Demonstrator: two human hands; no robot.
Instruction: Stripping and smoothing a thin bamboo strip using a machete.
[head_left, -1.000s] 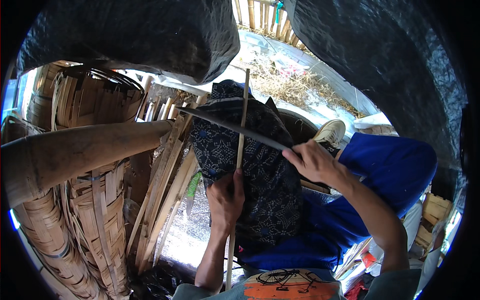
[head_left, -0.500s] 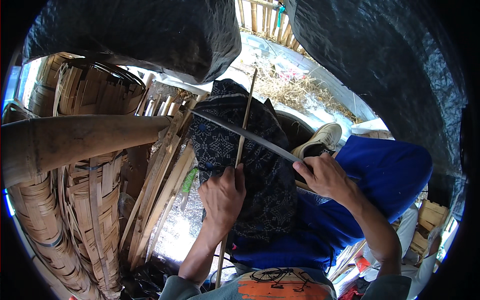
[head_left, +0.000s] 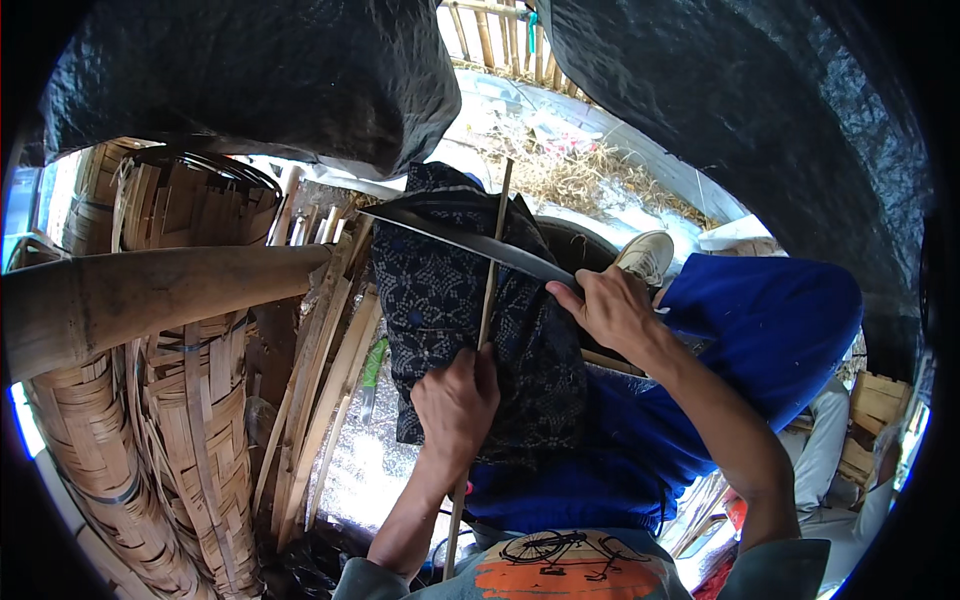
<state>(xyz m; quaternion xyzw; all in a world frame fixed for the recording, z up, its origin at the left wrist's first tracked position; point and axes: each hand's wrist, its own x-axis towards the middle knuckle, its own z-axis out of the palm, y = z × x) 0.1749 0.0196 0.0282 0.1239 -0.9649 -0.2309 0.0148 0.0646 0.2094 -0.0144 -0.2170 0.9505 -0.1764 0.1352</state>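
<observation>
A person's left hand (head_left: 455, 405) is clenching a long, thin, tan wooden strip (head_left: 488, 305) that is extending both ahead of and behind its fingers; the right hand (head_left: 615, 312) is grasping a long, grey metal blade (head_left: 450, 234), which is crossing the strip beyond the left fingers, above dark-blue patterned cloth (head_left: 430, 300).

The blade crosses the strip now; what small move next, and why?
Probably slide the blade lightly along the strip, away from the left hand: the right hand holds the blade across the strip, and the left hand holds the strip nearer the body.
</observation>
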